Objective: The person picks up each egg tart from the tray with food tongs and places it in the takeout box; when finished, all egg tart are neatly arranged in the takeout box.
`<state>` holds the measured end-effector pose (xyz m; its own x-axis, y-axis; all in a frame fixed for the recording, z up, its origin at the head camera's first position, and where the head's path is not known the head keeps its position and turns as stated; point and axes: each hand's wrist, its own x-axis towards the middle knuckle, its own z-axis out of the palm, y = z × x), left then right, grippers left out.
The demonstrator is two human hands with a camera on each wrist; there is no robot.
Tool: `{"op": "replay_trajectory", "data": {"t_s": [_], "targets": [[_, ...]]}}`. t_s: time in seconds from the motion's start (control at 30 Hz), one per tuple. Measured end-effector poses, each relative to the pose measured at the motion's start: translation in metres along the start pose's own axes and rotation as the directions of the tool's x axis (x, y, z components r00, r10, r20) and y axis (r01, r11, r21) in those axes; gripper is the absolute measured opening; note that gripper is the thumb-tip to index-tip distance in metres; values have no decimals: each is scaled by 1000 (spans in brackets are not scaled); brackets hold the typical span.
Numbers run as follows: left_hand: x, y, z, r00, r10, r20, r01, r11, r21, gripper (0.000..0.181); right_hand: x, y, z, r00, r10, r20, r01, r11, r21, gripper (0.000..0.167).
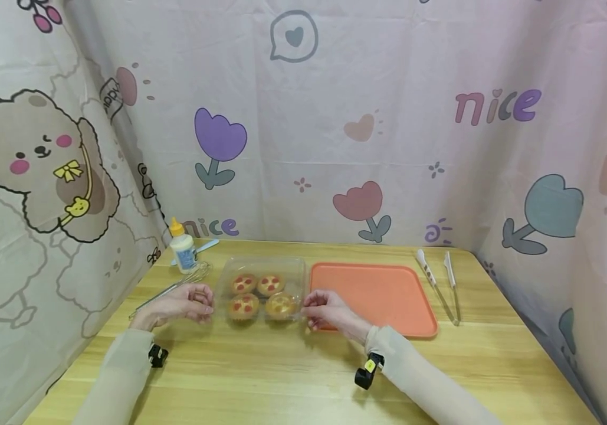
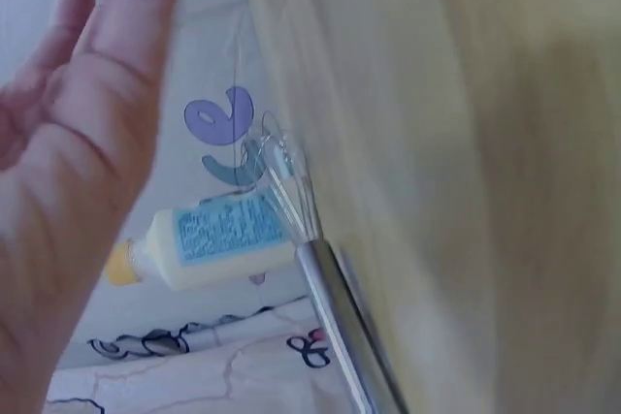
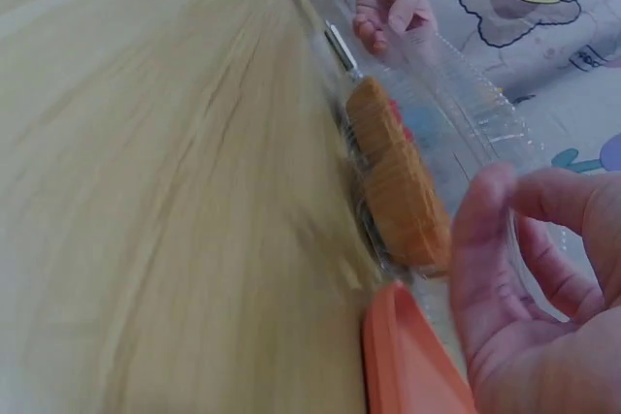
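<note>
A clear plastic container [image 1: 261,265] stands mid-table with several cupcakes inside, among them a cupcake with red pieces on top [image 1: 243,304]. My right hand [image 1: 330,313] is at its front right corner. In the right wrist view, thumb and forefinger pinch the edge of its transparent lid [image 3: 461,109], which stands raised over the cupcakes [image 3: 403,201]. On the other side my left hand [image 1: 183,304] has its fingers loosely bent beside the container's left edge. Nothing shows between them, though their tips are out of the left wrist view.
An orange tray [image 1: 369,295] lies right of the container, with metal tongs [image 1: 443,292] beyond it. At the left are a whisk [image 1: 173,288], a white bottle with a yellow cap [image 1: 183,251] and a light blue utensil [image 1: 207,245]. Patterned curtains surround the wooden table [image 1: 282,378].
</note>
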<state>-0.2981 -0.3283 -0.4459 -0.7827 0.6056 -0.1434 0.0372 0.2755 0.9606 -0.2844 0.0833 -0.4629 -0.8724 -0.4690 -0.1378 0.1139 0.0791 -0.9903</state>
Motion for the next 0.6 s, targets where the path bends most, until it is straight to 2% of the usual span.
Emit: {"op": "replay_trajectory", "data": {"t_s": [0.07,0.13,0.2,0.23,0.27,0.3,0.37,0.43,0.5,0.57,0.6], "targets": [[-2,1,-3,1000,-3,6,3,999,44,24,-1,1,-4,1000,-17,10,17,999,-28,24],[-6,3,-6,1000,-5,-15,7,996,85,25,-1,1,-8,999,-38,12,39,997,-69,26],[-7,5,-7,997,-12,-81,21,993,116,27,-2,1,-13,998,-62,-3,61,991,-117,31],[-7,8,-7,991,-14,-135,32,991,132,29,-3,0,-16,997,-71,-12,68,989,-133,32],[-7,10,-6,982,-8,-191,38,988,152,30,-3,-1,-19,997,-79,-21,75,986,-149,34],[-5,13,-5,966,-3,-257,49,984,172,32,-4,-3,-22,996,-90,-27,84,982,-170,36],[0,20,1,926,24,-378,65,973,222,36,-6,-6,-29,992,-125,-31,113,960,-258,37],[7,27,7,881,71,-467,80,951,298,41,-9,-10,-36,987,-160,-15,141,903,-407,37],[15,35,13,843,121,-524,101,921,376,44,-12,-14,-44,981,-196,5,163,802,-575,38],[23,43,21,821,161,-548,125,885,448,47,-15,-18,-51,975,-220,11,165,697,-698,41],[27,48,24,814,178,-553,139,864,483,48,-17,-20,-53,976,-216,7,153,670,-726,43]]}}
